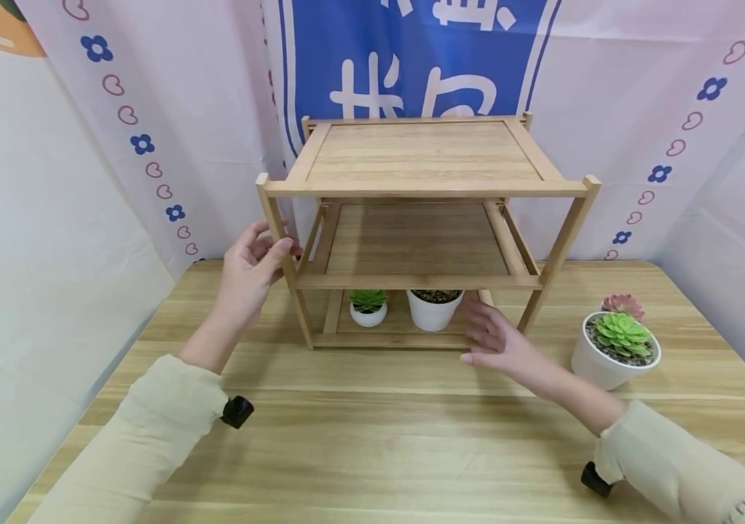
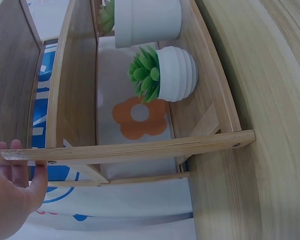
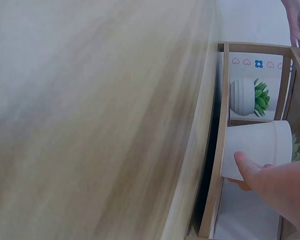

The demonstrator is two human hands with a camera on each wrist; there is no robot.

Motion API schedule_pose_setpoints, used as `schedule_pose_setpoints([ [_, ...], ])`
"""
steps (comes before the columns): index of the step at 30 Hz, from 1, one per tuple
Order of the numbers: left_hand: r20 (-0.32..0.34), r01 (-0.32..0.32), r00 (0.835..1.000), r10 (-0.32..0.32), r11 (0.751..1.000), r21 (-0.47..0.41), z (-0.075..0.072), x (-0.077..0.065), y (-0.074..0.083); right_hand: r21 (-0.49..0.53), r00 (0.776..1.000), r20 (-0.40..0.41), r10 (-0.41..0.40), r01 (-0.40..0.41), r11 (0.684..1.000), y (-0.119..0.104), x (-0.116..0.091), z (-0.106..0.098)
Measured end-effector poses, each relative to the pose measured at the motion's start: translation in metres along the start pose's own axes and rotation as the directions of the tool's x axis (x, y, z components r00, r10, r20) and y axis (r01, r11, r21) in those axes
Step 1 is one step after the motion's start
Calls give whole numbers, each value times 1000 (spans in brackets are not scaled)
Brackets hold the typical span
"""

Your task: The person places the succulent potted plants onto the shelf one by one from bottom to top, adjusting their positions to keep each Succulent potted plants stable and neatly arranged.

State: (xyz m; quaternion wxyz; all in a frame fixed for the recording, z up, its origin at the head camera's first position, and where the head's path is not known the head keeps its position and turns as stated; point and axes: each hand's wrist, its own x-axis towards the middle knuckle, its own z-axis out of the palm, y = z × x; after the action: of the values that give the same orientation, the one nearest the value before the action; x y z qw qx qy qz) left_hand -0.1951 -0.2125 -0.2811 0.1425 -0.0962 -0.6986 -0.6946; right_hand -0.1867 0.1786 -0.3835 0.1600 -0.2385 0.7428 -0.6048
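A three-tier wooden rack [image 1: 418, 282] stands on the table. My left hand [image 1: 255, 266] grips its front left post, with the fingers behind the post in the left wrist view. On the bottom shelf sit a small white ribbed pot with a green succulent [image 1: 368, 309] and, to its right, a larger white pot [image 1: 433, 311]; the middle shelf hides the top of the larger plant. My right hand [image 1: 499, 338] is beside the larger pot, at the shelf's right front, fingers spread and thumb apart. Whether its fingers touch the pot I cannot tell.
Right of the rack, a white pot with green and pink succulents [image 1: 611, 364] stands on the wooden table [image 1: 372, 437]. A printed cloth [image 1: 215, 94] hangs close behind the rack. The rack's middle shelf [image 1: 411, 240] lies low over the bottom one.
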Motion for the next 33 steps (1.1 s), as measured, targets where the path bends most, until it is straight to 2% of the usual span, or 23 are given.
schedule_pose_setpoints([
  [8, -5, -4, 1000, 4, 1000, -5, 0, 0, 0, -25, 993, 27, -117, 118, 993, 0, -7, -2],
  [16, -6, 1, 1000, -1, 1000, 3, 0, 0, 0, -90, 988, 93, -123, 131, 987, -3, -21, -10],
  [22, -7, -3, 1000, 3, 1000, -4, 0, 0, -1, -141, 978, 140, -155, 174, 975, -4, -32, -14],
  [33, -4, -4, 1000, 4, 1000, -9, 0, 0, -1, -172, 975, 144, -172, 195, 966, -12, -46, -17],
])
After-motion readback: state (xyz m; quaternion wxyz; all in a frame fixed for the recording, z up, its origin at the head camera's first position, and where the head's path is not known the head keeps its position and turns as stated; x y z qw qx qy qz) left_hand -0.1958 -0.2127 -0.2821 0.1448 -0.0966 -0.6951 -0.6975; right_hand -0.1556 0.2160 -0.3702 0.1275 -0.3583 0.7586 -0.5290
